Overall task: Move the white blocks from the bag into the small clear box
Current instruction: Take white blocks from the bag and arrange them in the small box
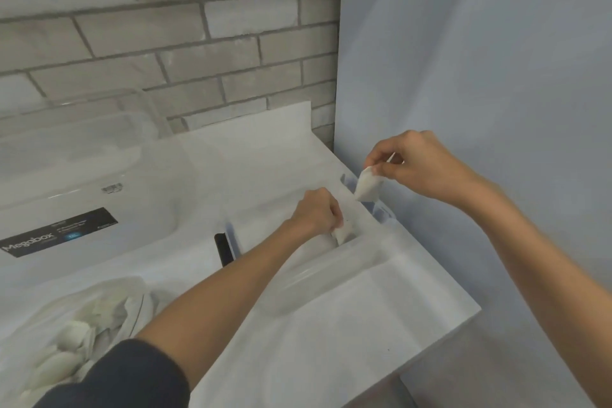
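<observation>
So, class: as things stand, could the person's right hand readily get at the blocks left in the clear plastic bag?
Probably not: the right hand already holds a white block, and the clear plastic bag lies at the far left, beyond the left forearm.

wall (480, 60) close right, table (331, 341) front bare

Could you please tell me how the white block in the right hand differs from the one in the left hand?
The right hand pinches its white block by the top, so it hangs in plain view; the left hand closes over its block, mostly hiding it. The right block is raised above the small clear box; the left block sits low, at the box. Both are white.
</observation>
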{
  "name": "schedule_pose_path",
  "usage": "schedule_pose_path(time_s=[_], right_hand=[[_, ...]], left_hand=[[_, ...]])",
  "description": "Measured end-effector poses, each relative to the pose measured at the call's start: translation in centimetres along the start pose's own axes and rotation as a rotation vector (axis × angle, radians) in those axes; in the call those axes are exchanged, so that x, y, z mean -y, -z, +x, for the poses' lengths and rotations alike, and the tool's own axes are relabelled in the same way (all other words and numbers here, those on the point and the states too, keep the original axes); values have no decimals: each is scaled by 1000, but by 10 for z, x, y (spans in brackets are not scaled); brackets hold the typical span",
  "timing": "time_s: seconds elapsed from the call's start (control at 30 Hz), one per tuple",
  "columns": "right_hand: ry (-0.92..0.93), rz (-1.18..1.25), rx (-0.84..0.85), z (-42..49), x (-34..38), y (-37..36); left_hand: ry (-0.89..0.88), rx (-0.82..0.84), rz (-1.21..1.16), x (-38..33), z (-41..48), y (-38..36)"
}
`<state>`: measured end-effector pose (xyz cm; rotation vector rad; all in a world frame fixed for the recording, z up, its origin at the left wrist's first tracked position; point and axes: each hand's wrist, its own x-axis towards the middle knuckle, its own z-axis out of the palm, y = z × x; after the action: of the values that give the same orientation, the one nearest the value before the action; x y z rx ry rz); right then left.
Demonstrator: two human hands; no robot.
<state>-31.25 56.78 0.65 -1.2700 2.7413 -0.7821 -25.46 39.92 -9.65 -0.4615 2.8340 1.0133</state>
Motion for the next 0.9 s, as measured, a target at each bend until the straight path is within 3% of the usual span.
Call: schedule_pose_path(time_s=[0.2, 0.47, 0.67, 0.9], right_hand=[[39, -42, 165, 16, 13, -16], [-14, -420, 490, 28, 40, -55], [-30, -482, 483, 33, 37, -78], [-60, -477, 519, 33, 41, -70]], left_hand=[[68, 2, -75, 9, 9, -3], [138, 50, -203, 10, 9, 2], [119, 72, -255, 11, 8, 5], [64, -11, -175, 12, 4, 23]])
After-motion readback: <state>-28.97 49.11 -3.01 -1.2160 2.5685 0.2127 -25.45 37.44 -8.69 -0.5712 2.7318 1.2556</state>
